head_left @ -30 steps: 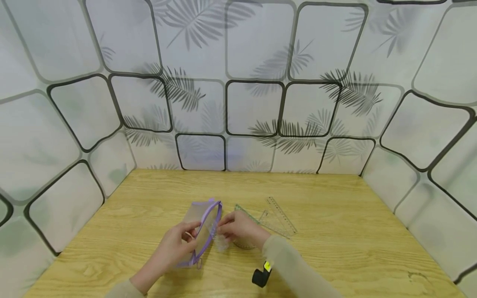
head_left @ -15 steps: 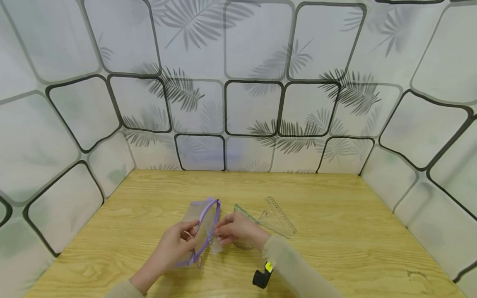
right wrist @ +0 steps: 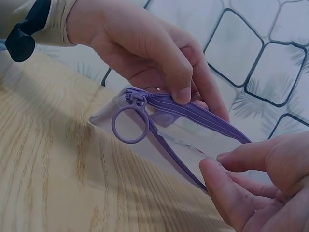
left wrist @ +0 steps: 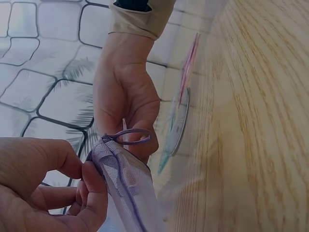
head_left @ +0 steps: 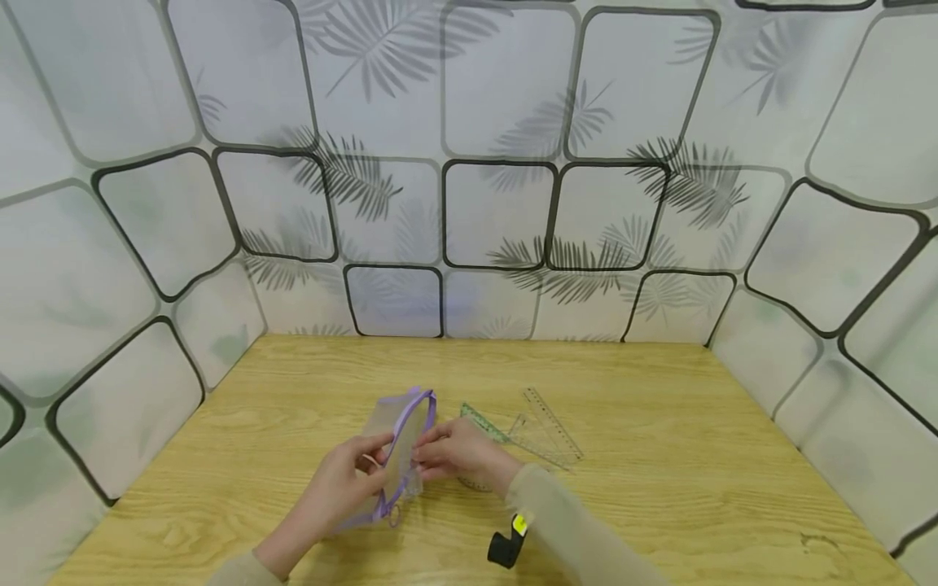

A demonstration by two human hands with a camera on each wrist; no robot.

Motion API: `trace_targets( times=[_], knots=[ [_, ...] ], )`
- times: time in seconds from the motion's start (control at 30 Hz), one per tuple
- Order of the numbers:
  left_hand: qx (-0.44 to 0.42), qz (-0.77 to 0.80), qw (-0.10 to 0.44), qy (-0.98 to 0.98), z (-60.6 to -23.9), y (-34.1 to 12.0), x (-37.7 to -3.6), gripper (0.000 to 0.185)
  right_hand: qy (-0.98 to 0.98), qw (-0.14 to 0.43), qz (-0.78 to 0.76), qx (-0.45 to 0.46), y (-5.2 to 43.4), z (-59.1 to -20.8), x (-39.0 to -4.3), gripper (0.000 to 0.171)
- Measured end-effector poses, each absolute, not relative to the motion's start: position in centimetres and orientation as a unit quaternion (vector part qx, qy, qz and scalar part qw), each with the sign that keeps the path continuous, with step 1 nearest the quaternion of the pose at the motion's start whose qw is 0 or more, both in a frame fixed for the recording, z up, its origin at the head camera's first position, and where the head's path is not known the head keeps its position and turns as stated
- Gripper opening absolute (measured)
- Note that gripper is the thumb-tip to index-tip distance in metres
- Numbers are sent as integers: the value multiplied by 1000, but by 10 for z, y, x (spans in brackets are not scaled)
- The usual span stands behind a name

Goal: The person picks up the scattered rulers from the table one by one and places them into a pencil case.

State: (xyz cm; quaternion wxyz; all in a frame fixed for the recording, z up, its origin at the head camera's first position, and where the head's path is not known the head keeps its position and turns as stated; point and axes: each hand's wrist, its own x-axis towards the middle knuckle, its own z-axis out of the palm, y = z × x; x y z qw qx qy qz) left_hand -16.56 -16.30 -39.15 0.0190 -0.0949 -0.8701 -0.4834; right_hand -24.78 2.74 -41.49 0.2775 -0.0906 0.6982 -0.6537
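My left hand pinches one side of the open mouth of a translucent zip pouch with purple trim. The pouch stands tilted on the table, its mouth facing right; its ring-shaped zip pull hangs at the near end. My right hand is at that mouth and pinches a clear plastic piece between thumb and fingers. Seen edge-on in the right wrist view, the clear piece is a thin strip with a small red mark, reaching between the zip edges. Its full shape is hidden.
Right of the pouch lie a green-edged clear measuring tool, a clear set square and a protractor partly under my right hand. A black device with a yellow patch shows by my right sleeve. Patterned curtains surround the wooden table.
My right hand has moved slightly left, bringing the clear piece farther into the pouch's mouth. My left hand keeps its pinch on the pouch's edge.
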Motion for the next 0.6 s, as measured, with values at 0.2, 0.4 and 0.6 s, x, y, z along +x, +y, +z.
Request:
trace_targets(
  times=[0.2, 0.4, 0.6],
  knots=[
    [-91, -481, 17, -872, -391, -163, -166, 53, 693, 269, -663, -81, 22, -416, -249, 25],
    [-92, -485, 13, -869, -391, -162, -166, 54, 692, 271, -664, -79, 18, -416, -251, 25],
    [-96, -491, 9, -866, -391, -163, -167, 54, 693, 274, -660, -95, 17, -415, -251, 25]
  ],
)
